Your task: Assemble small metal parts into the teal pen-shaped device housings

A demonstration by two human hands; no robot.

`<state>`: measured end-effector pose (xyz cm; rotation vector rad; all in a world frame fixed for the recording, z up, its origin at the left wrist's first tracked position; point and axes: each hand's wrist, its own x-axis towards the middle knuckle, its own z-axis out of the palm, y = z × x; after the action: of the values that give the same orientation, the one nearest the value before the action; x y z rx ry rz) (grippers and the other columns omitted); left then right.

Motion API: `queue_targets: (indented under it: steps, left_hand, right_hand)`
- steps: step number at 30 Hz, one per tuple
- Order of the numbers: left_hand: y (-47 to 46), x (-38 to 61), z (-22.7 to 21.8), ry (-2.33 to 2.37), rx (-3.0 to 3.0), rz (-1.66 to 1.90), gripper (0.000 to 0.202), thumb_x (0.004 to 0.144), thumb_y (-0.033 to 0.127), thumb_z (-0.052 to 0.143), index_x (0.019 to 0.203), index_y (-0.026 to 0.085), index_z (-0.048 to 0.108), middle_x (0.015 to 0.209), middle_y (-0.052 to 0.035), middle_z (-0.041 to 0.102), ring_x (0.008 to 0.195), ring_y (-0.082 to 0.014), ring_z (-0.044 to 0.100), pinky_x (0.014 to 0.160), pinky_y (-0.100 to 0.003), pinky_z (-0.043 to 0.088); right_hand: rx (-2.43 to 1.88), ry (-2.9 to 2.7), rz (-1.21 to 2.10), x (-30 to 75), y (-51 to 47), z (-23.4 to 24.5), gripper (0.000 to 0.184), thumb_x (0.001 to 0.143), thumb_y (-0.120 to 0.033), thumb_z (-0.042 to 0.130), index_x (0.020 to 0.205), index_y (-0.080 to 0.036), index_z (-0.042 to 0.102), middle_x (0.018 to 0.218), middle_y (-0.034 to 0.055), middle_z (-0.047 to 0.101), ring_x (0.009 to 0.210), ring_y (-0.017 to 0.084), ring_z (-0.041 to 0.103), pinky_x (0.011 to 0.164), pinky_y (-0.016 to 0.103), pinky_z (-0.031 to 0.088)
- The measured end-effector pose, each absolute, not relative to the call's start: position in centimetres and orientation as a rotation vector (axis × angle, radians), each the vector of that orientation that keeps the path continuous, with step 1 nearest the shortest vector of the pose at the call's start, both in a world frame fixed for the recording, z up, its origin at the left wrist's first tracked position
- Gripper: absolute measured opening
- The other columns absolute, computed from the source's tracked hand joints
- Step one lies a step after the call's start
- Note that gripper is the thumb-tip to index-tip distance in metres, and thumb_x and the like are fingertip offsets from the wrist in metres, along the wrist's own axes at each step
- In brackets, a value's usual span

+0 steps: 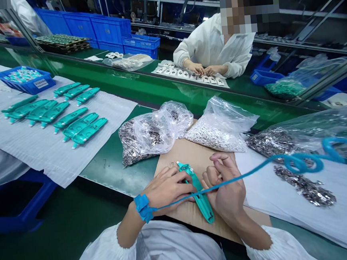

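A teal plastic housing point(196, 188) with a white tip lies lengthwise on a brown cardboard sheet point(190, 154) in front of me. My left hand point(166, 188) grips its upper part with fingers curled round it. My right hand point(226, 186) rests against its right side, fingers curled in a pinch; what they pinch is too small to make out. A blue wrist strap point(142, 207) sits on my left wrist, and its coiled blue cord point(299, 162) runs off to the right.
Clear bags of small metal parts point(152, 133) point(221, 130) lie behind the cardboard, and loose metal parts point(304, 184) lie on white foam at right. Several finished teal housings point(70, 122) lie on foam at left by a blue tray point(27, 79). A co-worker point(215, 48) sits across the green conveyor point(146, 88).
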<state>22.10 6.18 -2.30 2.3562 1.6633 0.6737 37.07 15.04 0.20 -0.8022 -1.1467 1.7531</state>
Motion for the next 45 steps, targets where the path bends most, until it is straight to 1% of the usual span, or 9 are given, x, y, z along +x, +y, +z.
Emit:
queue_targets:
  steps: [6, 11, 15, 20, 26, 31, 33, 39, 45]
  left_hand:
    - [6.4, 22.1, -2.8, 1.653, 2.38, 0.667, 0.024, 0.099, 0.045, 0.053, 0.107, 0.031, 0.07, 0.109, -0.0006, 0.065, 0.094, -0.0206, 0.052, 0.08, -0.033, 0.037]
    - [6.5, 22.1, -2.7, 1.641, 2.399, 0.724, 0.029, 0.1, 0.048, 0.05, 0.1, 0.029, 0.071, 0.108, -0.0004, 0.066, 0.09, -0.0205, 0.051, 0.079, -0.033, 0.036]
    - [6.5, 22.1, -2.7, 1.63, 2.401, 0.724, 0.031, 0.101, 0.048, 0.047, 0.101, 0.029, 0.072, 0.107, -0.0004, 0.067, 0.086, -0.0197, 0.05, 0.078, -0.033, 0.035]
    - [6.2, 22.2, -2.5, 1.683, 2.37, 0.679, 0.022, 0.099, 0.044, 0.054, 0.105, 0.031, 0.071, 0.104, -0.0008, 0.066, 0.091, -0.0207, 0.052, 0.08, -0.033, 0.036]
    - [5.9, 22.2, -1.9, 1.662, 2.345, 0.681, 0.022, 0.099, 0.042, 0.055, 0.111, 0.028, 0.067, 0.112, -0.001, 0.065, 0.097, -0.0215, 0.054, 0.082, -0.034, 0.04]
    - [5.7, 22.7, -1.3, 1.706, 2.34, 0.623, 0.037, 0.091, 0.057, 0.061, 0.109, 0.024, 0.066, 0.113, -0.0033, 0.064, 0.096, -0.0234, 0.055, 0.082, -0.037, 0.043]
    - [5.5, 23.3, -0.8, 1.748, 2.303, 0.571, 0.039, 0.091, 0.057, 0.06, 0.109, 0.022, 0.065, 0.116, -0.0043, 0.064, 0.098, -0.0247, 0.056, 0.085, -0.039, 0.045]
    - [4.8, 25.5, 0.1, 1.888, 2.165, 0.528, 0.044, 0.092, 0.057, 0.057, 0.117, 0.021, 0.061, 0.124, -0.0059, 0.062, 0.108, -0.0308, 0.052, 0.089, -0.047, 0.048]
    - [5.3, 25.7, -1.5, 1.88, 2.135, 0.646, 0.049, 0.088, 0.062, 0.06, 0.114, 0.021, 0.061, 0.123, -0.0071, 0.06, 0.11, -0.0312, 0.049, 0.093, -0.048, 0.046]
  right_hand:
    - [-0.822, -1.195, 1.72, 37.2, 15.1, -0.2, 0.013, 0.088, -0.036, 0.06, 0.091, -0.027, 0.052, 0.048, -0.0131, 0.023, 0.035, 0.008, 0.018, 0.035, 0.019, 0.023]
    - [-0.829, -1.244, 1.695, 37.3, 15.1, -1.1, 0.012, 0.09, -0.038, 0.057, 0.093, -0.027, 0.053, 0.047, -0.0132, 0.022, 0.034, 0.008, 0.016, 0.035, 0.02, 0.02]
    - [-0.829, -1.232, 1.702, 37.4, 14.9, -2.0, 0.017, 0.089, -0.041, 0.059, 0.088, -0.026, 0.052, 0.046, -0.0132, 0.024, 0.035, 0.007, 0.015, 0.035, 0.02, 0.018]
    - [-0.775, -1.201, 1.722, 36.8, 14.5, -1.9, 0.019, 0.089, -0.037, 0.061, 0.081, -0.025, 0.05, 0.047, -0.0128, 0.026, 0.037, 0.006, 0.017, 0.036, 0.017, 0.02]
    - [-0.682, -1.095, 1.714, 36.9, 14.6, 0.0, 0.012, 0.094, -0.032, 0.055, 0.085, -0.025, 0.051, 0.047, -0.0124, 0.025, 0.039, 0.007, 0.016, 0.037, 0.016, 0.022]
    - [-0.75, -0.949, 1.62, 39.8, 15.1, 2.4, 0.009, 0.093, -0.029, 0.058, 0.086, -0.025, 0.053, 0.048, -0.0116, 0.025, 0.041, 0.007, 0.013, 0.037, 0.017, 0.02]
    - [-0.786, -0.94, 1.612, 41.1, 14.9, 2.6, 0.008, 0.093, -0.029, 0.057, 0.087, -0.025, 0.054, 0.048, -0.0112, 0.026, 0.041, 0.008, 0.013, 0.037, 0.017, 0.02]
    - [-0.801, -0.903, 1.564, 42.1, 13.2, 0.7, 0.006, 0.094, -0.028, 0.055, 0.089, -0.026, 0.058, 0.049, -0.0119, 0.019, 0.043, 0.008, 0.007, 0.038, 0.016, 0.02]
    - [-0.815, -0.912, 1.573, 41.1, 11.9, -1.2, 0.009, 0.097, -0.026, 0.051, 0.09, -0.025, 0.057, 0.049, -0.0118, 0.022, 0.04, 0.007, 0.015, 0.039, 0.015, 0.026]
